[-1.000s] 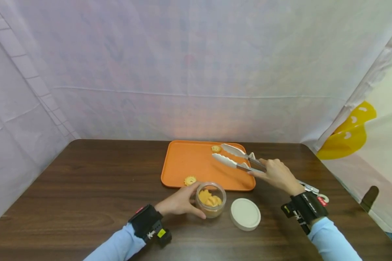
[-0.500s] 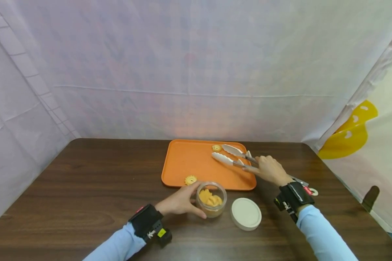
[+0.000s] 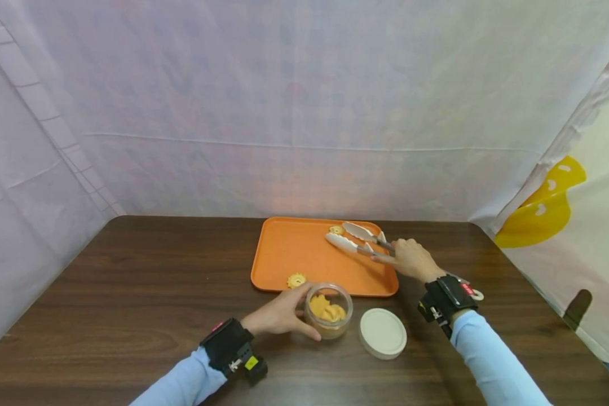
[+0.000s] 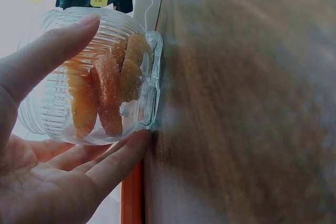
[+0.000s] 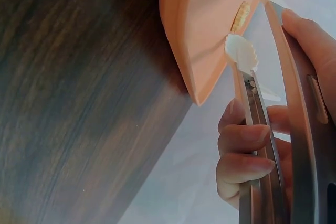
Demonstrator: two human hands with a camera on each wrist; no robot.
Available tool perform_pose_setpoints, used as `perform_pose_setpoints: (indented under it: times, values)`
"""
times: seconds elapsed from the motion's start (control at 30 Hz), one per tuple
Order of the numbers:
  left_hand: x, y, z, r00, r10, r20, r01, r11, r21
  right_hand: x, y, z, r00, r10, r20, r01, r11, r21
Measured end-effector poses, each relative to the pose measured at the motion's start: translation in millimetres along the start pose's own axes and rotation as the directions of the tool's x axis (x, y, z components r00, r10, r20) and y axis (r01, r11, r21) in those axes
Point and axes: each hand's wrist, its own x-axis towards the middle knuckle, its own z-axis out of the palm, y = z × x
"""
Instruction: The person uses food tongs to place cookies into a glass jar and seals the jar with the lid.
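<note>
My left hand (image 3: 279,313) grips a clear jar (image 3: 329,332) that stands on the table. Thumb and fingers curl round its wall in the left wrist view, and yellow-orange pieces (image 4: 107,90) lie inside. In my right hand (image 3: 415,260) is a pair of metal tongs (image 3: 382,255) with white scalloped tips, its arms spread apart. Those tips hang over the orange tray (image 3: 289,248), on either side of a round cookie (image 3: 336,230) near the far edge. Another scalloped cookie (image 3: 296,280) lies at the tray's near edge, just beyond my left fingers.
A white round lid (image 3: 383,333) lies on the brown wooden table (image 3: 157,293) to the right of the jar. Behind the table hangs a pale cloth (image 3: 294,113). A yellow shape (image 3: 540,208) shows on the cloth at the right.
My right hand has moved left with the tongs, bringing their tips closer to the far cookie. My left hand and the jar have stayed in place.
</note>
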Motion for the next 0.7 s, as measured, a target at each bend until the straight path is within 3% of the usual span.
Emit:
perform_pose_setpoints:
  times: [0.2, 0.4, 0.7]
  values:
    - [-0.3, -0.1, -0.1, 1.0, 0.005, 0.0, -0.005, 1.0, -0.003, 5.5, -4, 0, 1.0, -0.016, 0.005, 0.016, 1.0, -0.006]
    - [-1.0, -0.6, -0.9, 1.0, 0.012, 0.0, -0.012, 1.0, 0.002, 11.9, -12, -1, 0.998, 0.026, 0.055, -0.026, 1.0, 0.001]
    - [-1.7, -0.2, -1.3, 1.0, 0.005, -0.009, -0.005, 1.0, 0.018, 16.2, -16, 1, 0.999, 0.034, 0.024, -0.035, 0.999, 0.018]
